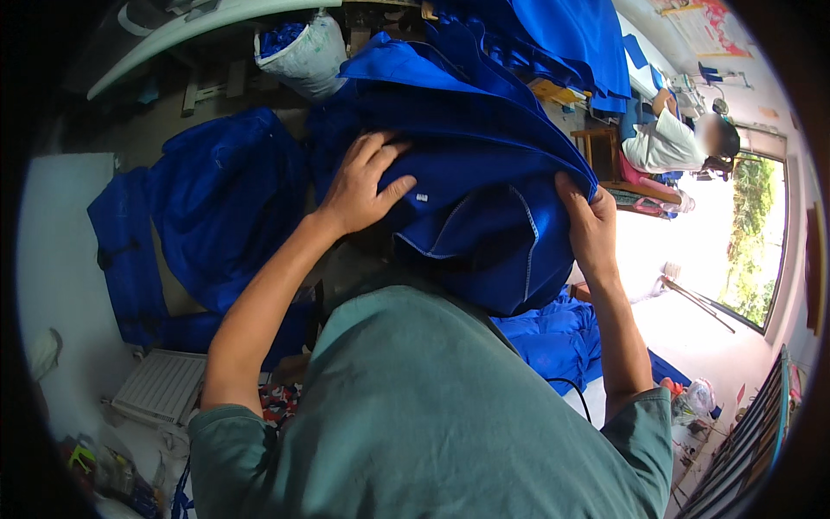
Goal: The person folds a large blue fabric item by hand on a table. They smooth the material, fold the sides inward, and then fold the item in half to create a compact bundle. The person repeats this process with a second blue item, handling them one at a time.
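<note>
Blue fabric (pixel 480 165) with pale overlocked seams hangs in front of me, its folds bunched toward my body. My right hand (pixel 593 217) pinches an edge of it between thumb and fingers. On the left side my left hand (pixel 366 185) lies against the same cloth, fingers spread and not closed around anything. A small white label (pixel 421 197) shows on the fabric just right of my left thumb. The cloth's underside and lower folds are hidden from me.
More blue cloth (pixel 227 201) is heaped at the left, and another pile (pixel 551 337) lies below my right hand. A white sack (pixel 311 55) holds blue pieces. Blue fabric (pixel 570 39) drapes at the top. A person (pixel 668 143) sits at a table on the right, near a window (pixel 752 240).
</note>
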